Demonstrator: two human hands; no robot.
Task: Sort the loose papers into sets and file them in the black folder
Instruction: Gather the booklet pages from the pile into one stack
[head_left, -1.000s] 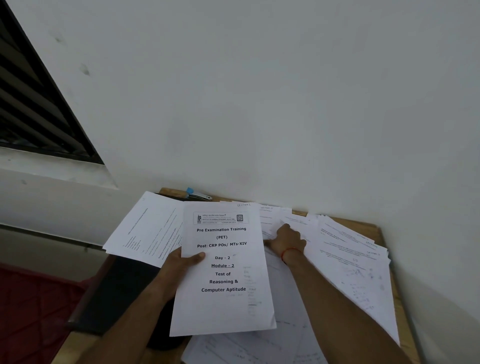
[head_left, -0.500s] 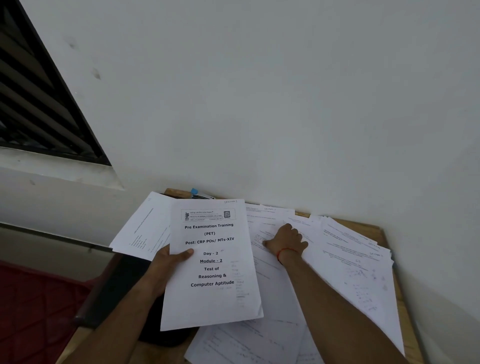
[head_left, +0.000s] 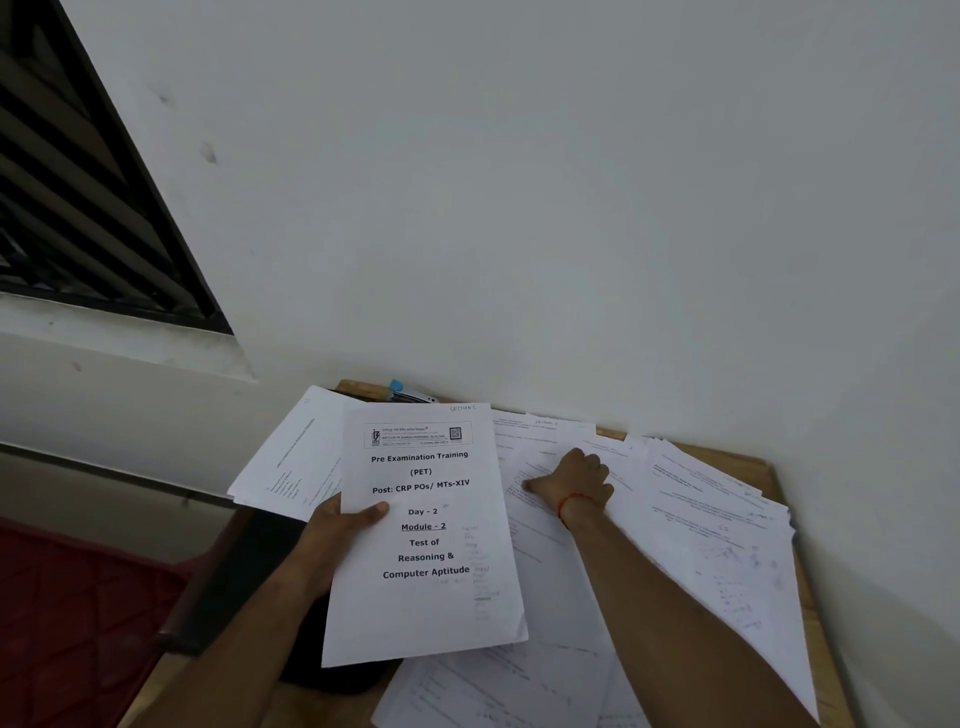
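The left hand grips the titled set by one edge, thumb on top, above the black folder at the counter's left side; the right hand rests curled on the loose papers, whether pinching a sheet I cannot tell; that one-edged grip may let sheets fan out, and dragging could muddle neighbouring piles.

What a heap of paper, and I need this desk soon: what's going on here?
A person is sorting papers at a wooden table against the wall. The left hand holds up a Pre Examination Training cover sheet, thumb on its front. The right hand rests, fingers curled, on the loose papers spread over the table; whether it grips one is unclear. The black folder lies under the held sheet at the table's left edge.
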